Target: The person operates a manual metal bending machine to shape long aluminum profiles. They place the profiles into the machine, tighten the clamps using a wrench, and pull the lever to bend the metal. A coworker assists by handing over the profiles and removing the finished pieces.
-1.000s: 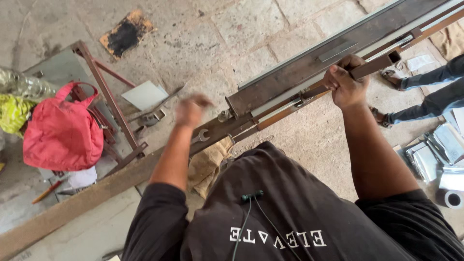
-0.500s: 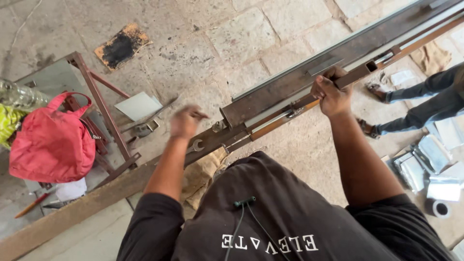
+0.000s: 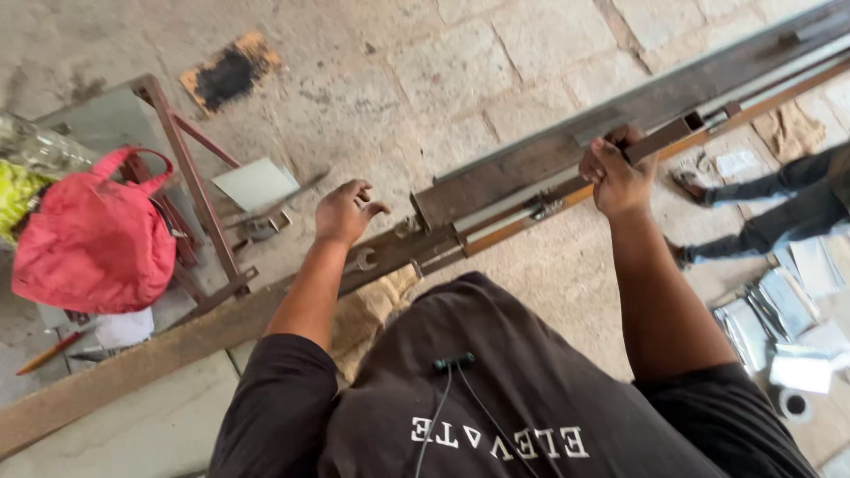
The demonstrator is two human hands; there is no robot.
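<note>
A long rusty steel channel (image 3: pixel 531 164) lies slanted across the view on a wooden beam (image 3: pixel 133 363). Thin metal bars (image 3: pixel 522 212) run along its near side. My right hand (image 3: pixel 615 173) is closed around the end of a square steel tube (image 3: pixel 664 137) beside the channel. My left hand (image 3: pixel 345 212) hovers with fingers apart just left of the channel's end, holding nothing. A spanner (image 3: pixel 363 261) lies on the beam right below that hand.
A red bag (image 3: pixel 93 239) rests against a rust-coloured metal frame (image 3: pixel 190 177) at the left. A small metal plate (image 3: pixel 257 183) lies on the stone floor. Another person's legs (image 3: pixel 761 212) show at the right, near several shiny metal pieces (image 3: pixel 770 310).
My left hand has steadied near the channel's end, its fingers now spread. My right hand has stayed gripped on the square tube while the view shifted.
</note>
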